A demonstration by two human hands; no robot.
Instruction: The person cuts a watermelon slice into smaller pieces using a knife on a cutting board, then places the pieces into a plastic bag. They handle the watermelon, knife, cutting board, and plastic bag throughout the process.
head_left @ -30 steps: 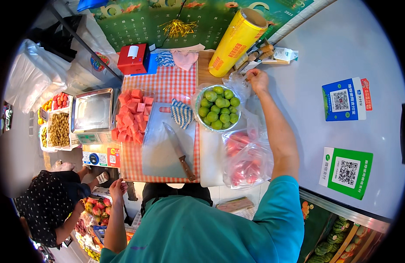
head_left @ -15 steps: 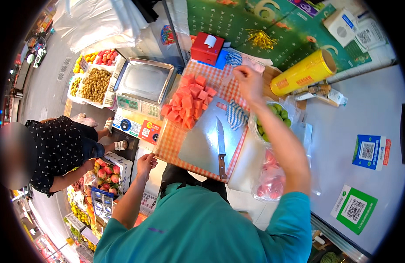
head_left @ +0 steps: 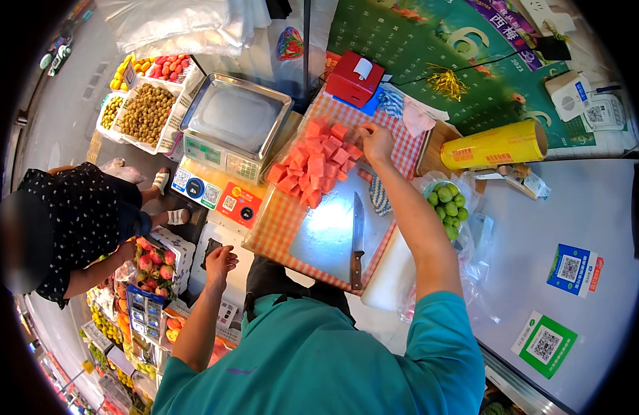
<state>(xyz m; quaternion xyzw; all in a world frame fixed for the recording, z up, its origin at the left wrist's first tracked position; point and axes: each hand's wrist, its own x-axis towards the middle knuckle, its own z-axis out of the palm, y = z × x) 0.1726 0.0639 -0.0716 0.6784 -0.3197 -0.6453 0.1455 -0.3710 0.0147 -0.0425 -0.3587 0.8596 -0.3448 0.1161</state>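
My right hand (head_left: 378, 144) reaches over the board to the right side of a heap of watermelon chunks (head_left: 312, 162). Its thumb and fingertips are pinched together at the heap's edge; what they hold, if anything, is too small to make out. The heap lies on a metal cutting sheet (head_left: 319, 238) over an orange checked cloth (head_left: 274, 225). On the sheet rests a knife (head_left: 358, 232), its wooden handle toward me. My left hand (head_left: 221, 264) hangs left of the board, fingers loosely curled and slightly apart, with nothing visible in them.
A scale with a steel tray (head_left: 233, 114) stands left of the heap. Green fruit (head_left: 447, 204) in a bag and a yellow film roll (head_left: 495, 145) are at right. A red printer (head_left: 354, 79) sits behind. At left, a person (head_left: 84, 221) stands beside fruit crates.
My right hand has moved left and nearer, from above the striped cloth to the watermelon heap. My left hand stays low beside the board. The view has shifted a little.
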